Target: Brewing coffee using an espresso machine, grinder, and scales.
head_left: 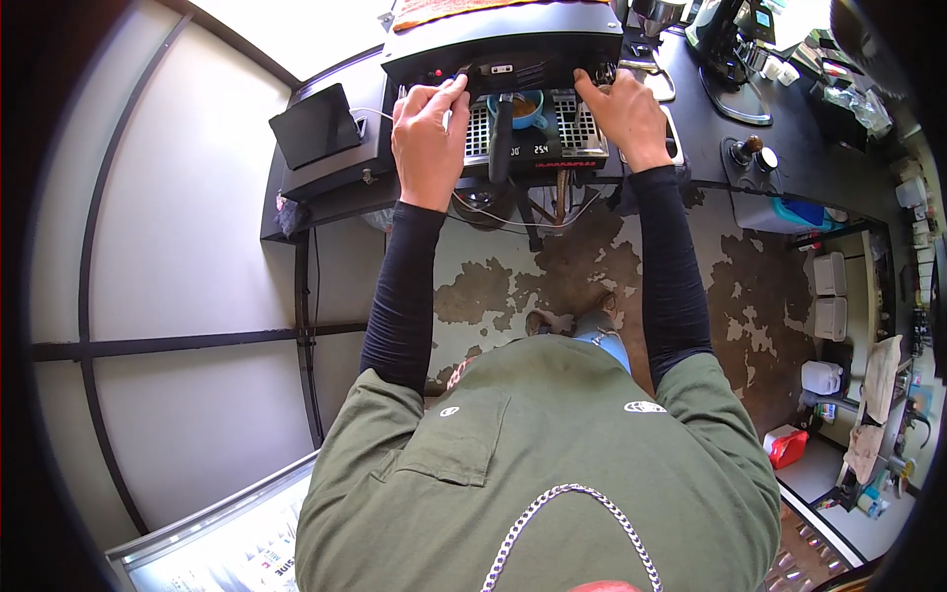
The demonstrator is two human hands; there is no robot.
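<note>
A black espresso machine point(503, 39) stands in front of me, with both my hands at its front panel. My left hand point(431, 133) has bent fingers drawn together, the fingertips at the panel's left part beside small lights; what they pinch is hidden. My right hand point(628, 118) is at the panel's right end, thumb against the front and fingers curled by a small metallic part I cannot make out. Between the hands a portafilter handle point(501, 143) points toward me. Partly behind it, a blue cup point(531, 111) with brown liquid sits on the drip grate point(580, 128).
An orange cloth point(449, 12) lies on top of the machine. To its left stands a dark tablet point(316, 128). On the counter at right are a grinder point(725, 39) and a wooden-handled tamper point(747, 148). Plastic containers point(831, 286) sit on a low shelf at right.
</note>
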